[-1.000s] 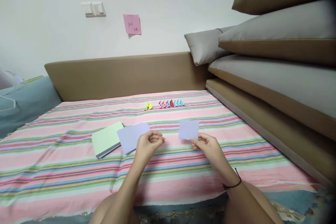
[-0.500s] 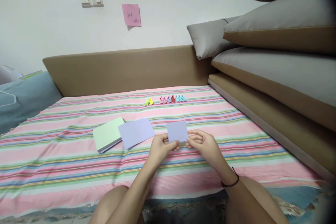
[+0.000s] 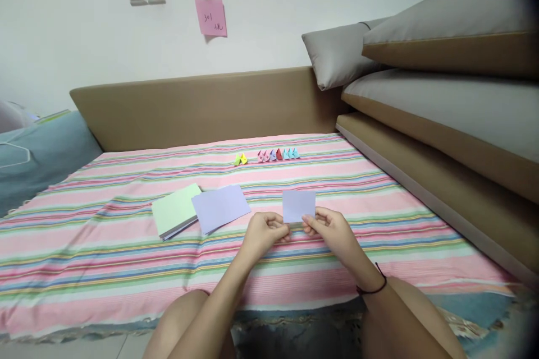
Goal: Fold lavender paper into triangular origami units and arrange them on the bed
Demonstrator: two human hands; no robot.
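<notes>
A small lilac sheet of paper (image 3: 298,206) is held upright between the thumb and fingers of my right hand (image 3: 330,230), which grips its lower right part. My left hand (image 3: 267,235) is at the sheet's lower left corner, fingers curled and thumb against them. Its thumb lies just below the paper's edge, and no paper shows between the fingers. To the left, larger lilac sheets (image 3: 221,208) partly overlap a stack of paper with a light green sheet (image 3: 176,208) on top.
Small folded paper pieces stand in a row farther back: a yellow and green pair (image 3: 240,159) and several pink, purple, red and blue ones (image 3: 278,155). Everything lies on a striped cloth (image 3: 126,269). Stacked grey-brown cushions (image 3: 446,95) rise at the right, with a brown backrest (image 3: 202,112) behind.
The small lilac sheet has shifted right, out from under my left thumb, and my right thumb now lies farther onto its front. The camera view has tilted slightly downward.
</notes>
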